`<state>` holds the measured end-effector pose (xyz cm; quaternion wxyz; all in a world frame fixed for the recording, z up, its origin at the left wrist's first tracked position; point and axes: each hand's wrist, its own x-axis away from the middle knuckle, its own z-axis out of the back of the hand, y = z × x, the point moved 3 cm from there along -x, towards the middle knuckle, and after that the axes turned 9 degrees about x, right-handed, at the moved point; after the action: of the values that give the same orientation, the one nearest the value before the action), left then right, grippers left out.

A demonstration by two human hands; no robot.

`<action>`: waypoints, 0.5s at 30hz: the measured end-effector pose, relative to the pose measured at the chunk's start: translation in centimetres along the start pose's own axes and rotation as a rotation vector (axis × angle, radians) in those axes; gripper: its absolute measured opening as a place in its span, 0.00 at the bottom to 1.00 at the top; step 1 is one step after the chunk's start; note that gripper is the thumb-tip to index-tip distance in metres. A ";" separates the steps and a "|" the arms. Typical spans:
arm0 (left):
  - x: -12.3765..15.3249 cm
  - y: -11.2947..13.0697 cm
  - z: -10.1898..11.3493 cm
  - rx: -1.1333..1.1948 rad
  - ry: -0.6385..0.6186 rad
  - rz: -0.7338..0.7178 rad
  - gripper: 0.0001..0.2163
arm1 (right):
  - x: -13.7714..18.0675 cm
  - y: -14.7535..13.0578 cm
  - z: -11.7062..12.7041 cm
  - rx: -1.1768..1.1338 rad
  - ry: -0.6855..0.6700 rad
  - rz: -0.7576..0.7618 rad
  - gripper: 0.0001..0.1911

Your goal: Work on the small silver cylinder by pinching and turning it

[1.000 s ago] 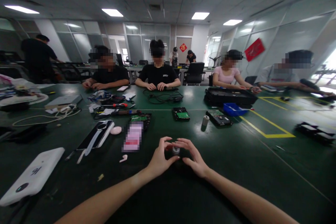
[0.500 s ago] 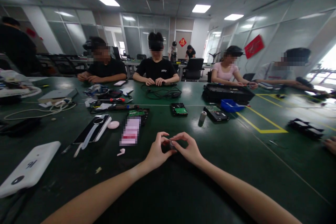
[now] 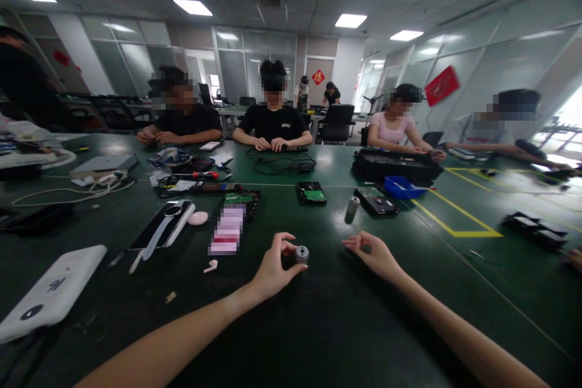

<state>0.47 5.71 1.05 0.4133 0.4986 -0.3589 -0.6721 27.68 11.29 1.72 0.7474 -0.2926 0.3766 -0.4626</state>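
My left hand (image 3: 278,264) grips a small silver metal cylinder (image 3: 302,254) between thumb and fingers. Its top face, with dark holes in it, points up towards me. To the right, apart from the cylinder, my right hand (image 3: 369,250) hovers low over the green table with its thumb and fingers pinched together. Whatever may be between those fingertips is too small to make out. A similar metal cylinder (image 3: 353,206) stands upright beyond my right hand. Behind it lie a hard drive (image 3: 376,200) and, further left, another hard drive (image 3: 311,193) with a green board.
On the left lie a phone (image 3: 228,229), an earbud (image 3: 210,266), a pink round case (image 3: 197,218), a watch (image 3: 173,211) and a white power bank (image 3: 52,291). A blue tray (image 3: 402,188) sits beside a black housing (image 3: 395,165). Several people sit across the table.
My right hand has moved away to the right from the cylinder, which stays in my left hand. The cylinder's top now shows. The view has shifted slightly.
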 end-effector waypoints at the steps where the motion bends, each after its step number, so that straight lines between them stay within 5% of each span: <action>1: 0.0 0.0 0.0 -0.002 -0.002 -0.006 0.27 | 0.4 0.8 0.0 0.018 -0.022 -0.009 0.19; 7: 0.0 0.1 0.0 0.000 0.011 -0.005 0.26 | 0.8 0.5 -0.6 0.101 0.012 -0.013 0.20; 11: 0.0 -0.2 -0.1 0.005 0.015 0.017 0.27 | -0.2 -4.5 -2.5 -0.039 0.058 0.029 0.19; 15: 0.0 -0.4 -0.1 0.022 0.018 -0.005 0.27 | -0.7 -9.2 -6.1 -0.117 -0.065 0.166 0.15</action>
<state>0.52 5.85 0.70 0.4092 0.5102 -0.3612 -0.6647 18.04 7.73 5.89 0.7766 -0.3185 0.4013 -0.3665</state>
